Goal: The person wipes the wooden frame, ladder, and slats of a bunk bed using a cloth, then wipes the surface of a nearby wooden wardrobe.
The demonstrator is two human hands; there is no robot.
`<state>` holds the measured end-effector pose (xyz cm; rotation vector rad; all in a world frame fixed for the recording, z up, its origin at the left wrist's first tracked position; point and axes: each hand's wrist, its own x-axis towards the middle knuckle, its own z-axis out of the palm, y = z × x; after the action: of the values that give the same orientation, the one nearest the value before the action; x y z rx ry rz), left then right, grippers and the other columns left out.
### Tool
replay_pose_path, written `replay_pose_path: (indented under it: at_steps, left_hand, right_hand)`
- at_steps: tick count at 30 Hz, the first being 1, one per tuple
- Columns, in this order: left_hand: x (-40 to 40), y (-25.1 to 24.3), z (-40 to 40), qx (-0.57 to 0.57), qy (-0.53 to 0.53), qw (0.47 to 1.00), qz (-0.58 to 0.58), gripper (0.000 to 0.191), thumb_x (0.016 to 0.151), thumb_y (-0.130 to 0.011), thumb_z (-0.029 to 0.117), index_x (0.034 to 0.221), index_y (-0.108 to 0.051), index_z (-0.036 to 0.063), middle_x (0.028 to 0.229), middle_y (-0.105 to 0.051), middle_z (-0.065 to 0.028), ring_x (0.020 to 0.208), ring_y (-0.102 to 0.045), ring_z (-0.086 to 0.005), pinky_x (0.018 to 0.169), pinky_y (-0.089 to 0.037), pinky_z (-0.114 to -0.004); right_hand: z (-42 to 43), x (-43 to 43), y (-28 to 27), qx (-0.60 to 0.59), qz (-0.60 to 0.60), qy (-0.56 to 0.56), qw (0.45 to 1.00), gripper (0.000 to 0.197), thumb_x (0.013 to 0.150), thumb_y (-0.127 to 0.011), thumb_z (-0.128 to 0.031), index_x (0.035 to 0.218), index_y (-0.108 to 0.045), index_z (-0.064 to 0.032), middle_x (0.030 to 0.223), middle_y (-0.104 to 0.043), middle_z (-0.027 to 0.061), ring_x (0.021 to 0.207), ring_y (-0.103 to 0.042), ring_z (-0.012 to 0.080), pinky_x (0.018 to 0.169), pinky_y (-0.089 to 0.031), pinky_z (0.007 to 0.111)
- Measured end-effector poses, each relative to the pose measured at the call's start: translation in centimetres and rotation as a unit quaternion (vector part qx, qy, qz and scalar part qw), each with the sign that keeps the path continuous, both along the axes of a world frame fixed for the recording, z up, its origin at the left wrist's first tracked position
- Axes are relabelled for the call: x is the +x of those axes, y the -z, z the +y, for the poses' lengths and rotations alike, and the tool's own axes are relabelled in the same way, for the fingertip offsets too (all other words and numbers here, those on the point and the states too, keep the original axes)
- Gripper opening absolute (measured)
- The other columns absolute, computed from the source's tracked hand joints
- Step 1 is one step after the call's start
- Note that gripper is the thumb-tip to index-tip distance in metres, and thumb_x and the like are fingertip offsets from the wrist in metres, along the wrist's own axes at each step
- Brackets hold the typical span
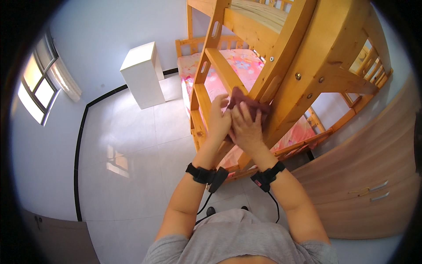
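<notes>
A maroon cloth [250, 104] lies bunched against the ladder of a wooden bunk bed [324, 66], beside its thick corner post. My right hand [246, 127] is spread over this cloth and holds it, fingers pointing up toward the rungs. Close on its left is my left hand [220, 119], fingers bent, at the cloth's left edge. Whether those fingers pinch the fabric cannot be made out. Behind both hands, a wooden ladder rung [226, 71] slants across the view. Part of the cloth is hidden under my right hand.
The lower bunk carries a pink floral mattress [242, 61]. A white desk [141, 79] stands by the far wall. On the right is a wood-grain cabinet [356, 211] with metal handles. Pale tiles [135, 184] cover the floor. Black straps with cables circle both my forearms.
</notes>
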<state>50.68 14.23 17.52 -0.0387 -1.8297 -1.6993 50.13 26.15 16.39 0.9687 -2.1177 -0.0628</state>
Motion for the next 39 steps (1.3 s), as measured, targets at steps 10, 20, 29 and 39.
replay_pose_path:
  at_steps: [10,20,29,39]
  left_hand:
    - [2.4,5.0,-4.2,0.004,0.085,0.984,-0.157,0.031,0.085,-0.041,-0.001,0.113,-0.052,0.0040,0.100,-0.059,-0.0065,0.089,-0.057,-0.0136,0.073,-0.044,-0.025]
    - [4.5,5.1,-5.3,0.047,0.077,0.980,-0.180,0.031,0.086,-0.043,0.004,0.115,-0.050,0.0045,0.102,-0.058,-0.0071,0.091,-0.057,-0.0144,0.074,-0.045,-0.026]
    - [5.2,7.1,-5.4,0.109,0.064,0.965,-0.230,0.029,0.086,-0.043,0.004,0.114,-0.051,0.0055,0.101,-0.057,-0.0060,0.088,-0.057,-0.0122,0.073,-0.045,-0.025]
    - [4.9,8.5,-5.4,0.148,0.066,0.963,-0.214,0.027,0.087,-0.045,0.005,0.113,-0.051,0.0050,0.094,-0.057,-0.0066,0.082,-0.057,-0.0125,0.069,-0.045,-0.024]
  right_hand:
    - [0.7,0.0,4.0,0.070,-0.010,-0.124,0.990,0.018,0.079,-0.049,-0.021,0.094,-0.056,-0.0147,0.120,-0.048,0.0050,0.127,-0.031,0.0248,0.095,-0.026,0.055]
    - [2.0,-0.7,-3.3,-0.025,0.077,-0.073,0.994,0.009,0.075,-0.057,-0.021,0.083,-0.057,-0.0172,0.117,-0.050,0.0011,0.122,-0.037,0.0236,0.096,-0.024,0.059]
    - [-0.4,0.6,3.1,0.067,-0.069,-0.023,0.995,0.048,0.066,-0.067,-0.036,0.108,-0.053,-0.0186,0.135,-0.031,0.0067,0.131,-0.017,0.0254,0.088,-0.027,0.069]
    - [-0.8,2.1,5.9,0.040,-0.108,-0.144,0.983,0.009,0.075,-0.052,-0.017,0.083,-0.055,-0.0151,0.094,-0.052,0.0026,0.109,-0.043,0.0209,0.087,-0.029,0.067]
